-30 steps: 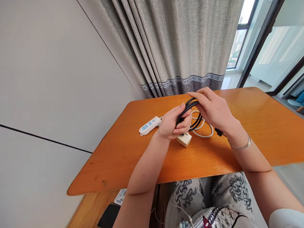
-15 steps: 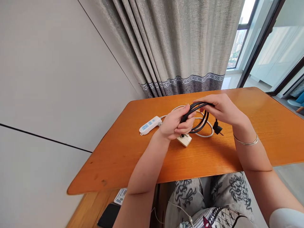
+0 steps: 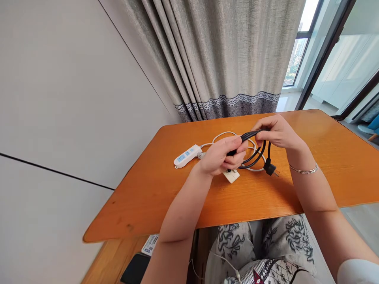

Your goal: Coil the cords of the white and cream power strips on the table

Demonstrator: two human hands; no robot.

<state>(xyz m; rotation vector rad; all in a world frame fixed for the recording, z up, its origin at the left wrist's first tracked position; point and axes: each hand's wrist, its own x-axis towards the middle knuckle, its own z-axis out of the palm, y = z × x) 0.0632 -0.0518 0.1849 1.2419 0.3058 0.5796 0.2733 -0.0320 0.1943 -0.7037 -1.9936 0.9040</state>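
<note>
My left hand [image 3: 226, 154] is closed around a coiled black power cord [image 3: 253, 159], thumb on top. On the right side of the loops, my right hand [image 3: 274, 132] pinches the same cord between thumb and fingers. The cord's black plug [image 3: 269, 167] dangles below my right hand, prongs pointing right. Under my left hand shows a cream socket block [image 3: 231, 176], its upper part hidden by the fingers. To the left lies a white power strip [image 3: 187, 156] with blue socket faces, and its white cable [image 3: 220, 134] loops behind my hands.
The orange wooden table [image 3: 148, 189] runs up to a pale wall panel [image 3: 53, 98] on the left. A grey curtain [image 3: 237, 51] hangs behind it. A dark phone-like object [image 3: 135, 269] and a printed white item [image 3: 150, 244] are below the table's front edge.
My hands and the coil have shifted slightly right. The right fingers have closed more tightly on the cord, and the plug hangs a little lower.
</note>
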